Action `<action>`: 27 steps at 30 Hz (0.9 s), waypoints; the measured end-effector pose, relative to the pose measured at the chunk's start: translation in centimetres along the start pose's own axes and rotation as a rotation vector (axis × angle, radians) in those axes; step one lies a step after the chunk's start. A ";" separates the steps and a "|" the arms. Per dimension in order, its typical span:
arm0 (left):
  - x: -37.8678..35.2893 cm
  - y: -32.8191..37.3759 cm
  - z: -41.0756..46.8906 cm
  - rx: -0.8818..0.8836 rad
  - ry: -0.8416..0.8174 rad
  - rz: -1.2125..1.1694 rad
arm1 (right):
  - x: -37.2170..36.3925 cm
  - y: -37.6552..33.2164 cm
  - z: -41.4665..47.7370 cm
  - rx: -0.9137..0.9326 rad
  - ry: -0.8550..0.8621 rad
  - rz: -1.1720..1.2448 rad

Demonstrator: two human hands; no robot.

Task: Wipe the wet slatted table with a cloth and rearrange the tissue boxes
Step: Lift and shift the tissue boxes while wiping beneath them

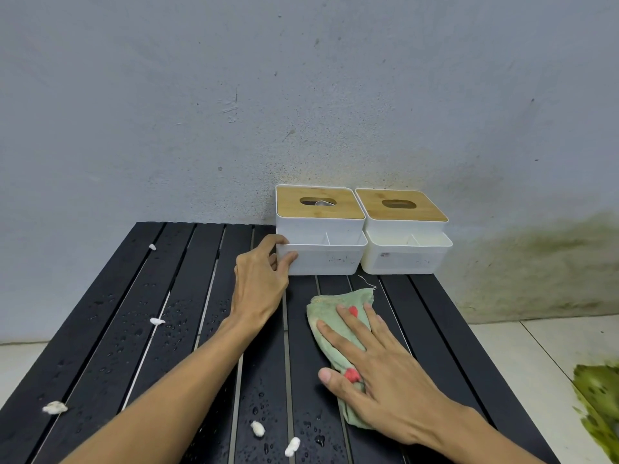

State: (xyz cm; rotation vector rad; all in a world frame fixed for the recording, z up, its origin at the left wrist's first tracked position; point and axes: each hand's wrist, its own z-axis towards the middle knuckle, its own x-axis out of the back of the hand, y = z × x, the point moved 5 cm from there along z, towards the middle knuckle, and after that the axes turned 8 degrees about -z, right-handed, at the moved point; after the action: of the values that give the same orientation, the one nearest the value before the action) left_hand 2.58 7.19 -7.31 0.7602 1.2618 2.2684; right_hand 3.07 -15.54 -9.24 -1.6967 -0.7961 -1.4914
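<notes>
Two white tissue boxes with bamboo lids stand side by side at the far edge of the black slatted table (100, 313), against the wall. My left hand (259, 279) grips the front left corner of the left tissue box (321, 236), thumb on its front and fingers round its side. The right tissue box (407, 242) touches it. My right hand (378, 363) presses flat, fingers spread, on a green cloth (330, 316) with red marks, just in front of the boxes.
Water drops cover the left and near slats. Several small white wads lie on the table, one at the left (156, 321) and one near the front (258, 428). A stained wall stands behind; tiled floor with green moss (599, 393) lies to the right.
</notes>
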 end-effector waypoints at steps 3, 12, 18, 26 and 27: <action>0.0 -0.1 0.1 0.013 -0.012 -0.005 | -0.1 0.0 -0.2 -0.003 -0.001 0.008; -0.2 0.2 0.1 0.029 -0.040 -0.042 | -0.3 0.0 -0.3 0.004 0.009 0.000; 2.0 1.7 0.1 -0.028 -0.086 0.085 | -0.1 -0.1 -0.4 0.043 0.015 -0.021; 16.7 -0.5 -1.7 0.052 -0.107 0.519 | 0.0 -0.9 1.9 0.268 -0.004 -0.053; 19.0 -1.9 -2.2 0.110 -0.101 0.593 | -0.1 -1.3 2.6 0.299 -0.006 -0.047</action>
State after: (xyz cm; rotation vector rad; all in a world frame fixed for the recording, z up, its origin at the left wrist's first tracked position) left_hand -13.03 18.21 -5.11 1.4264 1.2373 2.5715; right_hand 3.35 -12.65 -9.34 -1.4690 -1.0132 -1.3228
